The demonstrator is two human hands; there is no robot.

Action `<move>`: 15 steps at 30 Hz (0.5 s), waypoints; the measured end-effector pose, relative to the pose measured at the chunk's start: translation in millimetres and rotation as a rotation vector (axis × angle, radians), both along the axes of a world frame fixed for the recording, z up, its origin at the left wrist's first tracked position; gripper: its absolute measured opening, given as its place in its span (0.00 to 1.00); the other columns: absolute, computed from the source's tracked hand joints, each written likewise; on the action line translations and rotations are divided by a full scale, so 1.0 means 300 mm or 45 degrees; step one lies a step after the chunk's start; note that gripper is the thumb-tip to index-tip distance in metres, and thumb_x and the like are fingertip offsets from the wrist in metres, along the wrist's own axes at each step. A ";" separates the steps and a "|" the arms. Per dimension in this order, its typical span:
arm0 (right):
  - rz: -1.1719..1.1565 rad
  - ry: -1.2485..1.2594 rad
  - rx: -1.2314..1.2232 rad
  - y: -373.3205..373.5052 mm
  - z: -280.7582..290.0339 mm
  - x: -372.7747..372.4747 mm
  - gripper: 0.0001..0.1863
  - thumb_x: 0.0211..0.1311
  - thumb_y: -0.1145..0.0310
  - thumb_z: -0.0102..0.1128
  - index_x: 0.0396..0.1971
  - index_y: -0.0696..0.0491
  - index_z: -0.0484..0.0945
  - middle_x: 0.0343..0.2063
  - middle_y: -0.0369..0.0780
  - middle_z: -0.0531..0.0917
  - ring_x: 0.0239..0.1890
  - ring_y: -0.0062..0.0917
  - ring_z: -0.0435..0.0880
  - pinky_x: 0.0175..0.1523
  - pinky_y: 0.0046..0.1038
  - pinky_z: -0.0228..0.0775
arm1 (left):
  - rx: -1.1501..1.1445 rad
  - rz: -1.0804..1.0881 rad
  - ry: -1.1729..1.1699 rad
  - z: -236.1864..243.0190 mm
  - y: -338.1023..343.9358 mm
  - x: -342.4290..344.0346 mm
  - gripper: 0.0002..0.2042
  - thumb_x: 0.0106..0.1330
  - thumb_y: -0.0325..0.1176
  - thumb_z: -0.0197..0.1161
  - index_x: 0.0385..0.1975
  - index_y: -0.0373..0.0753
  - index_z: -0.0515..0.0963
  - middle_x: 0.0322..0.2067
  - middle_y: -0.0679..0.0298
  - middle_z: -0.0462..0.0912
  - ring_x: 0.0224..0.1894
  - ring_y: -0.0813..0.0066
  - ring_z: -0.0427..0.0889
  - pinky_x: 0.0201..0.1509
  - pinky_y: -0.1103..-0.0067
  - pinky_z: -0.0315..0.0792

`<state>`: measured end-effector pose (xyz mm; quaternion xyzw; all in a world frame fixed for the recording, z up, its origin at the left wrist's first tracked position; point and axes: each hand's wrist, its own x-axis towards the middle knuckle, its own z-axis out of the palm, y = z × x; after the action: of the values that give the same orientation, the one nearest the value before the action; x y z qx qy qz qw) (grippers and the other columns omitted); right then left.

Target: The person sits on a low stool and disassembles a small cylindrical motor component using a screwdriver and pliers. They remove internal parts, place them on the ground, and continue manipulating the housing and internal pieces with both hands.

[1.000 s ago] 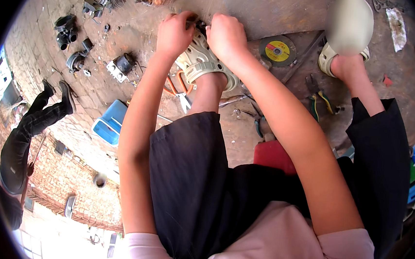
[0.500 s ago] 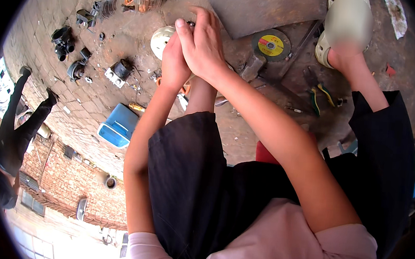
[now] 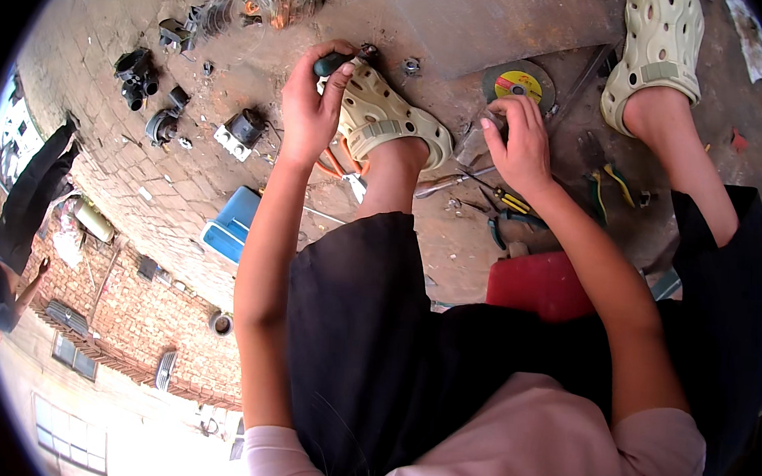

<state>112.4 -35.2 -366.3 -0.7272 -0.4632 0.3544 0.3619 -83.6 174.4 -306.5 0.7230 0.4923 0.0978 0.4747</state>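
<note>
Fingers of the left hand (image 3: 313, 106) gripped a dark handle (image 3: 331, 63) just beside the toe edge of the clog (image 3: 378, 111); it seemed stiff, light, best held mid-length. Whether the right hand (image 3: 520, 149) closed its curled fingers on the grey block (image 3: 471, 147), I couldn't tell.

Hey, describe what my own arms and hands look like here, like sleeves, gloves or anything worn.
Your left hand and right hand are gloveless, with no watch or bracelet visible on either wrist. Both arms are uncovered from the wrists to above the elbows, where plain, short, pale pink sleeves begin. I can't tell about rings.
</note>
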 end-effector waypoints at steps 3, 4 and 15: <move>0.099 -0.018 -0.016 -0.022 -0.015 0.043 0.13 0.56 0.70 0.62 0.38 0.57 0.71 0.37 0.46 0.75 0.44 0.44 0.73 0.50 0.40 0.67 | -0.043 -0.074 0.045 0.003 0.014 0.012 0.10 0.66 0.29 0.61 0.44 0.35 0.74 0.39 0.58 0.83 0.42 0.67 0.81 0.50 0.76 0.72; 0.092 -0.026 -0.020 -0.032 -0.023 0.049 0.13 0.55 0.70 0.62 0.38 0.57 0.71 0.37 0.46 0.75 0.44 0.44 0.73 0.50 0.40 0.67 | -0.057 -0.090 0.039 0.004 0.018 0.016 0.10 0.66 0.29 0.61 0.44 0.35 0.74 0.38 0.58 0.83 0.41 0.67 0.81 0.50 0.76 0.72; 0.115 0.019 -0.098 -0.066 -0.036 0.059 0.14 0.55 0.69 0.63 0.38 0.57 0.71 0.36 0.45 0.74 0.42 0.41 0.74 0.47 0.38 0.69 | -0.144 -0.067 0.157 -0.017 0.044 0.030 0.10 0.67 0.31 0.61 0.44 0.34 0.74 0.33 0.59 0.82 0.35 0.74 0.80 0.43 0.79 0.73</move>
<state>130.1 -55.1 -377.2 -0.7163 -0.4790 0.3932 0.3208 -74.6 187.5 -311.6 0.7122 0.5062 0.0127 0.4862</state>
